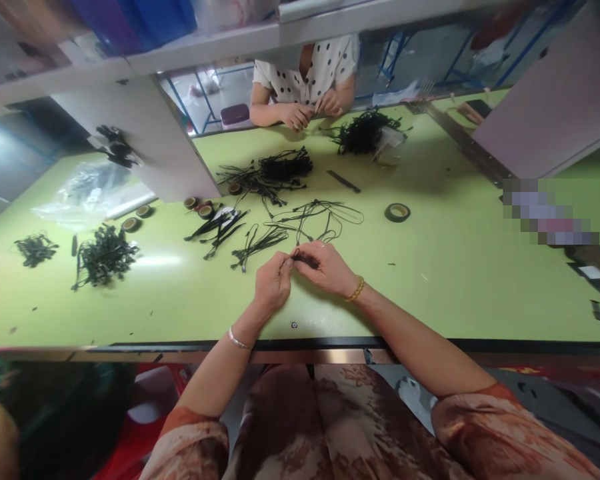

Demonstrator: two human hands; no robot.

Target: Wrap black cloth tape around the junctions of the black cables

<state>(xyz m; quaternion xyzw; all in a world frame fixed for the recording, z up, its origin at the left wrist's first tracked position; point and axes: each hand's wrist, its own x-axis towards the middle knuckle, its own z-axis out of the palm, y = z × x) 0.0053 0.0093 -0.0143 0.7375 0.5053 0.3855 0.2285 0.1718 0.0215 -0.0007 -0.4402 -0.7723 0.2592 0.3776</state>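
My left hand [274, 281] and my right hand [327, 268] meet above the near middle of the table. Between their fingertips is a thin black cable [307, 261], bunched small, with a little loop at its left end. My left thumb and finger pinch that end, while my right fingers close round the rest and partly hide it. Just beyond my hands lie loose looped black cables [325, 215] and a small bundle of cables with plugs [260, 245]. Short black strips [220, 230] lie farther left.
A roll of black tape [397, 212] lies right of the loose cables. Cable piles [107, 257] and a plastic bag [87, 193] are at left. Across the green table [455, 280], a co-worker's hands [313, 113] work beside a cable heap [363, 133]. An upright panel [150, 133] supports an overhead shelf.
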